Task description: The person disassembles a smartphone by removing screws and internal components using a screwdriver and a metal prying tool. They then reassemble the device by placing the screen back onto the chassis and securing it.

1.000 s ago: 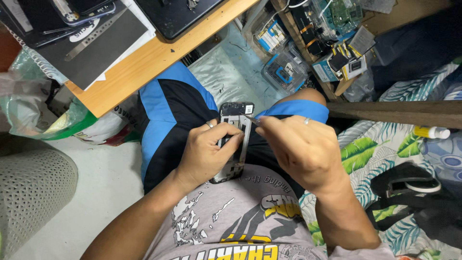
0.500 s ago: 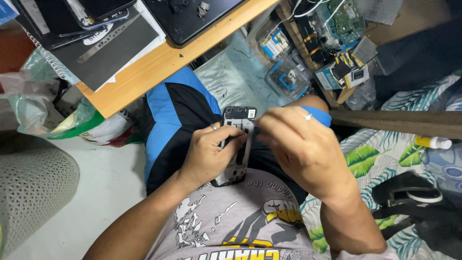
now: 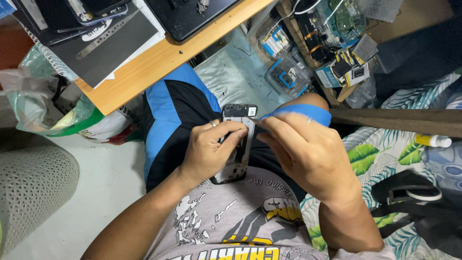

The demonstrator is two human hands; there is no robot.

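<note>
Over my lap, my right hand pinches a thin tool I can't make out at the top edge of the opened phone; my left hand wraps its side. It's light, stiff and fragile, best gripped by the frame edges. Since a second ago, nothing has shifted noticeably.

Illumination: even, diffuse, moderately bright overhead light. Shadows soft, deepest at the upper right. Mild glare on the plastic bag. Focus sharp centrally; wide-angle distortion bends edges. Slight softness at corners.
</note>
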